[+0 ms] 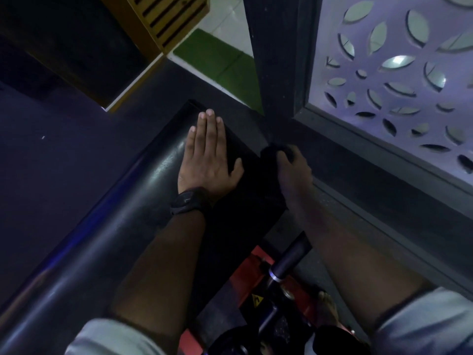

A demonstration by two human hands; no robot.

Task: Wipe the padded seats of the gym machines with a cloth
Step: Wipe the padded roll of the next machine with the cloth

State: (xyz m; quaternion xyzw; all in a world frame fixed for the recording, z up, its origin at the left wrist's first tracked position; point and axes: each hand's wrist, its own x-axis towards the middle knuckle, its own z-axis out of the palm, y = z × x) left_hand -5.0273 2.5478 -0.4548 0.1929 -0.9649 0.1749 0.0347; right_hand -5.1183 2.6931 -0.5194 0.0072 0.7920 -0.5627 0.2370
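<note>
Left hand (208,160) lies flat, fingers straight and together, on the black padded seat (163,180) near its far end. Right hand (291,167) grips a dark cloth (275,152) at the seat's right edge. Black watch (186,201) on left wrist. Patterned cut-out panel (399,73) at right.

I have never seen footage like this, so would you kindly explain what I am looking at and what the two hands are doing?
This is a single picture from a camera worn on a person's head, looking down at their own arms. The long black surface is a gym machine's padded seat. The left hand, with a wristwatch, lies flat on it. The right hand holds a dark cloth at the pad's right edge. Below are the machine's red frame and a black bar.
</note>
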